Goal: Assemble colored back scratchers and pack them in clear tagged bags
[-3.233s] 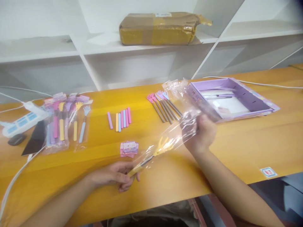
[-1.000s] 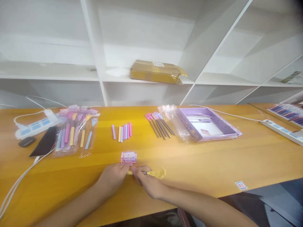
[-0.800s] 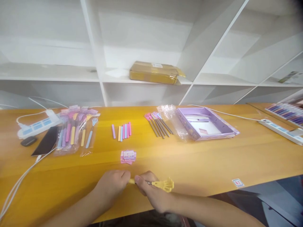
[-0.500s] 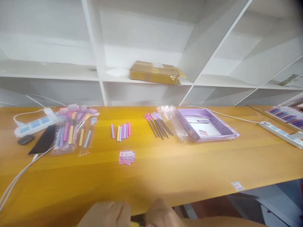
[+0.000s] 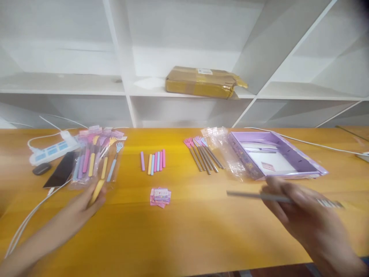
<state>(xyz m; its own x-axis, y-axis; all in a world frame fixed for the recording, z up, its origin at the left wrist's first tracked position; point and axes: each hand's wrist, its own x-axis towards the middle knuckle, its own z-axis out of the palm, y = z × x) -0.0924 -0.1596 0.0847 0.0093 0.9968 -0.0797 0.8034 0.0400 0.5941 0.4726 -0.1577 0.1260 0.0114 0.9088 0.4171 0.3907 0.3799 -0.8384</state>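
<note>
Raised over the left of the table, my left hand (image 5: pixel 83 202) is closed around a yellow handle sleeve (image 5: pixel 97 190). My right hand (image 5: pixel 311 219), blurred, grips the metal rod of a back scratcher (image 5: pixel 245 194), whose smeared head shows past the fingers. Between the hands lie several pastel handle sleeves (image 5: pixel 157 161) in a row and a small pile of pink and purple cards (image 5: pixel 160 195). Further right, back scratchers with bare metal rods (image 5: pixel 205 156) and hand-shaped heads lie fanned out. Finished-looking back scratchers in clear bags (image 5: pixel 91 159) are beyond my left hand.
An open purple box (image 5: pixel 236 154) stands at the right, beside crumpled clear plastic bags (image 5: pixel 220 148). A power strip (image 5: pixel 53 151), black phone (image 5: pixel 60 171) and white cables occupy the left. A taped parcel (image 5: pixel 201 82) rests on the shelf behind.
Both hands have risen from the front edge and spread apart. The yellow sleeve is now in the left and the metal-rod back scratcher in the right. The view has shifted slightly.
</note>
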